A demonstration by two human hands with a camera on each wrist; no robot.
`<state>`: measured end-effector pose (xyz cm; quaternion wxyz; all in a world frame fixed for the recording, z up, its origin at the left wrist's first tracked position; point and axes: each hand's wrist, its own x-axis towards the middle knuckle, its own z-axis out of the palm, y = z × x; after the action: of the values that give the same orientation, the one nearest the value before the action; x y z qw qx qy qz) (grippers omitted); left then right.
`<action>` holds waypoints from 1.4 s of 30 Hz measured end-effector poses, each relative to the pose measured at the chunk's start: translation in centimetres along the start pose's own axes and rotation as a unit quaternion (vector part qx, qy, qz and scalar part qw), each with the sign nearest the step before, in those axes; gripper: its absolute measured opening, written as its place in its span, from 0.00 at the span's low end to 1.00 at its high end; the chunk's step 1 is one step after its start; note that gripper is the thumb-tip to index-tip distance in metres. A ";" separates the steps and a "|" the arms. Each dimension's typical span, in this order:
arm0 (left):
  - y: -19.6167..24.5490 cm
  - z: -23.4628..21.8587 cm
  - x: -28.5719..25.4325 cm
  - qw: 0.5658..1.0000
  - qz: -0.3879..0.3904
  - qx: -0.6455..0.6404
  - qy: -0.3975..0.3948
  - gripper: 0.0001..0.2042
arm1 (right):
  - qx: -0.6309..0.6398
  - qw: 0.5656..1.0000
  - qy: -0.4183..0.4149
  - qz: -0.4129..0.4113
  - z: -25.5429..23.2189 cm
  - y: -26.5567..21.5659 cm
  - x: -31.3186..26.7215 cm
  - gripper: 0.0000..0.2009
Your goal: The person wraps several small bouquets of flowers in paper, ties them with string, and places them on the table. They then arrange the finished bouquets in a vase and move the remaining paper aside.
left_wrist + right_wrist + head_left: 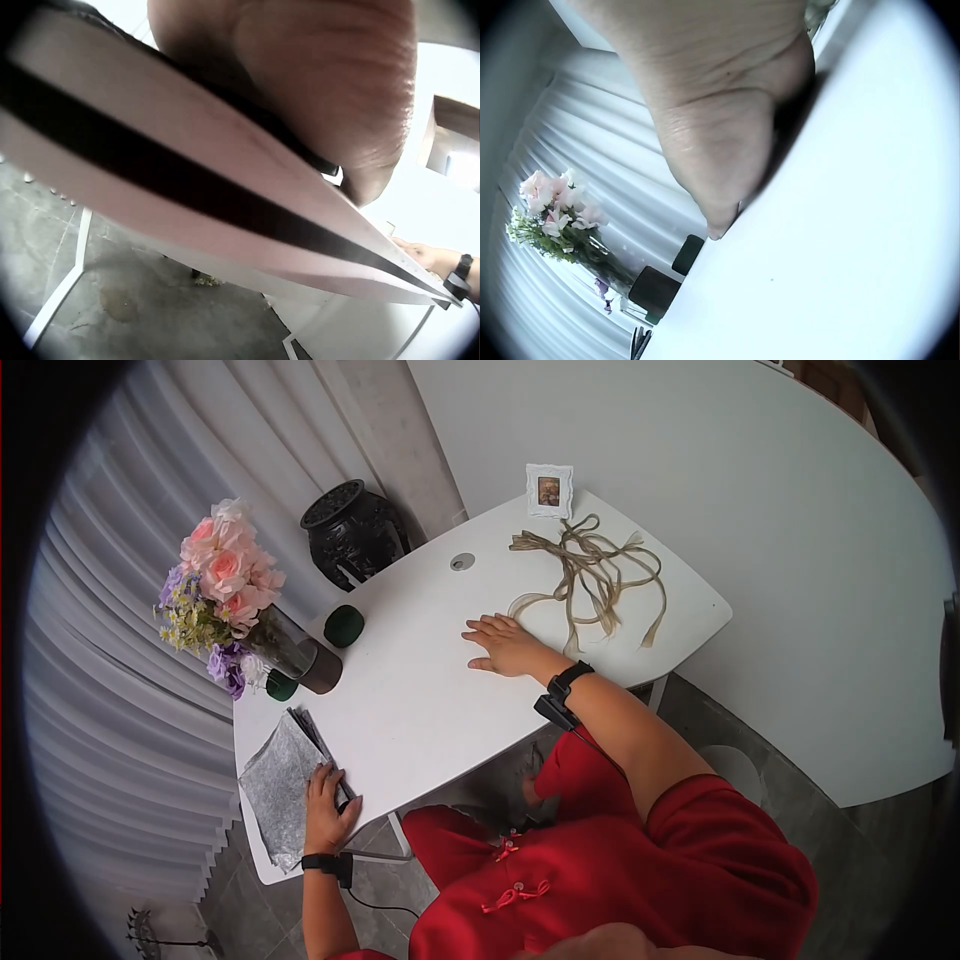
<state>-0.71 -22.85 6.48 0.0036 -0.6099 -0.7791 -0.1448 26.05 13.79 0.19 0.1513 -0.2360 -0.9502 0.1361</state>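
Note:
My left hand (328,816) rests at the table's front edge, its fingers relaxed over the near side of a stack of crinkled grey sheets (275,790). Dark layers show along the stack's edge. In the left wrist view, the palm of that hand (322,82) looms above the table edge. My right hand (512,648) lies palm down on the white table (420,690) with its fingers spread. Just beyond it is a loose tangle of olive-gold ribbons (600,575); one looping strand passes close to the fingers. The right wrist view shows the heel of the hand (720,135) against the tabletop.
A glass vase (290,645) of pink, purple and yellow flowers stands at the left, with dark green round objects (344,626) beside it. A small white picture frame (549,492) stands at the far corner. Behind the table are a black stool (352,532) and white curtains (110,660).

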 end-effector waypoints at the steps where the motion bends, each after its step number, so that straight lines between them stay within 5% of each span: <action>1: 0.7 0.0 0.1 1.000 -0.001 0.002 -0.001 0.26 | 0.002 1.000 0.000 -0.001 -0.1 -0.1 0.0 0.31; 5: 3.0 0.9 1.4 0.998 -0.023 0.060 0.022 0.28 | 0.003 1.000 -0.006 0.003 -0.3 -0.2 0.0 0.31; 10: 9.2 3.8 4.6 0.994 0.057 -0.081 0.056 0.29 | 0.016 0.999 -0.039 0.008 -0.2 0.0 0.2 0.32; 13: 11.3 6.7 5.6 0.996 0.069 -0.033 0.051 0.25 | 0.008 0.999 0.036 -0.019 -0.3 0.7 0.6 0.27; 15: 11.4 7.0 5.6 0.996 0.064 -0.027 0.057 0.24 | 0.126 0.991 -0.051 -0.014 -2.2 1.0 1.3 0.19; 17: 11.5 7.0 5.6 0.996 0.059 -0.023 0.058 0.23 | 0.205 0.977 0.013 0.057 -4.0 0.0 0.5 0.13; 20: 11.5 7.1 5.4 0.996 0.056 -0.036 0.064 0.22 | 0.007 0.984 0.173 -0.040 -4.8 2.9 -1.3 0.13; 26: 11.7 7.2 5.7 0.996 0.043 -0.034 0.071 0.21 | 0.002 0.998 0.052 0.026 -8.7 6.6 -8.1 0.10; 33: 11.9 7.0 5.7 0.996 0.037 -0.030 0.070 0.20 | -0.072 0.988 0.072 0.119 -11.6 8.3 -11.6 0.09; 35: 12.1 7.0 5.8 0.997 0.032 -0.028 0.068 0.20 | 0.024 0.982 0.174 0.066 -10.5 8.1 -12.1 0.08; 42: 12.5 7.0 5.8 0.998 0.034 -0.004 0.060 0.20 | 0.298 0.931 0.152 0.147 -7.0 3.8 -14.2 0.08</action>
<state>10.89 -13.02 3.65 0.0523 -0.6264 -0.7556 -0.1842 42.07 11.35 2.23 0.3357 -0.3346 -0.7865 0.3958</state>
